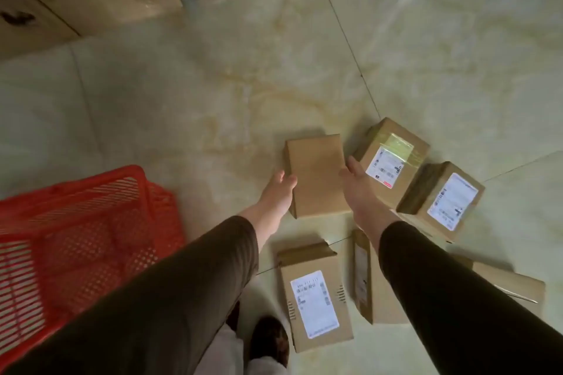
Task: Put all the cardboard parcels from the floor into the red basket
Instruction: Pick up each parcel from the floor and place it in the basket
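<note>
Head view: left hand [278, 193] is gripping the plain parcel [316, 176] at its left edge — right hand [361, 189] is pressing straight fingers against its right edge.

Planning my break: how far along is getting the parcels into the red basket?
Barely started: no parcel shows in the red basket. In hand: left hand and right hand hold the plain parcel between them. Left: five other parcels on the floor.

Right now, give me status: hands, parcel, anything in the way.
Left hand grips plain parcel's left edge; right hand at its right edge, grip unclear. Red basket left, path clear. Taped parcel crowds right hand.
</note>
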